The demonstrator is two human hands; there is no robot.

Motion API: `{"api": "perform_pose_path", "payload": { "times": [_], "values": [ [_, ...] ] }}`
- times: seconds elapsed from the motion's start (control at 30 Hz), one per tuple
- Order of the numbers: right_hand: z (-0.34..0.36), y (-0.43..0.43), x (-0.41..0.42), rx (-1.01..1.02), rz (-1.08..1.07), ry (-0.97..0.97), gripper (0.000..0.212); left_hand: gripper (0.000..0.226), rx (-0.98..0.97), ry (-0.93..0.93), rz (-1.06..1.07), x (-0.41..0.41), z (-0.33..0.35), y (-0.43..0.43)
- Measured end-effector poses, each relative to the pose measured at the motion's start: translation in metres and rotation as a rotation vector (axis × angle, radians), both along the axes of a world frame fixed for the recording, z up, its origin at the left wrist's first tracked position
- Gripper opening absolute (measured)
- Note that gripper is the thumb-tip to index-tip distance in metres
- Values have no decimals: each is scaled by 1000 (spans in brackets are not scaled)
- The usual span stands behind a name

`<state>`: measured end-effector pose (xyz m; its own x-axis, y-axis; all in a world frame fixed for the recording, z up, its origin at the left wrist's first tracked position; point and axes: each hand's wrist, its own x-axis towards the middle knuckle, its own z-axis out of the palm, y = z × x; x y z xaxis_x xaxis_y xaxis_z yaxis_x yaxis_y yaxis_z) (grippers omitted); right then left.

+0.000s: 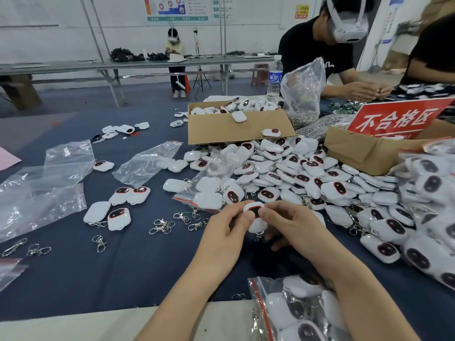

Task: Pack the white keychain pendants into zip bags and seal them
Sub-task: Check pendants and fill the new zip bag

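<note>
Dark cloth [123, 271] fills the frame; at lower centre both hands, left [227, 226] and right [289, 226], pinch one pendant [254, 216], below the pile [290, 173].

Plenty of room front-left, bare blue cloth [128, 274] with only a few loose clasps [161, 226]. Right side's jammed: pendant pile [307, 178], bagged pendants [428, 183], cardboard boxes [236, 129] behind.
</note>
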<state>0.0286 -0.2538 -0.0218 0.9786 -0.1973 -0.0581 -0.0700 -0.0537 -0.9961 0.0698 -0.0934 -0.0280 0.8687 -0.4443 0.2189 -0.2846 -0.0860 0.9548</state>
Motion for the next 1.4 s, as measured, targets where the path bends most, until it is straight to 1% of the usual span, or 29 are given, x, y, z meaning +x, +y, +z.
{"api": "perform_pose_path", "payload": {
  "times": [0.13,0.37,0.5,0.6,0.9,1.2,1.3,1.4],
  "values": [
    [1,0,0,-5,-8,-3,12,24,-18,-12,-16,0,0,0],
    [2,1,0,-13,-19,-16,10,23,-26,-35,-15,-1,1,0],
    [2,1,-1,-7,-21,-18,11,30,15,-37,-44,-2,0,0],
    [1,2,-1,1,-10,-27,11,34,-5,-16,-56,-2,1,0],
    [-1,1,2,2,-22,-21,7,25,22,2,-57,-1,-3,-2],
    [-1,2,2,-3,-28,-10,8,24,16,20,-59,-1,-4,-3],
    [-2,1,2,-10,-28,-13,8,25,17,21,-25,-2,-5,-4],
    [-2,1,3,13,-28,-3,10,25,-44,64,49,-2,-6,-8]
  ]
}}
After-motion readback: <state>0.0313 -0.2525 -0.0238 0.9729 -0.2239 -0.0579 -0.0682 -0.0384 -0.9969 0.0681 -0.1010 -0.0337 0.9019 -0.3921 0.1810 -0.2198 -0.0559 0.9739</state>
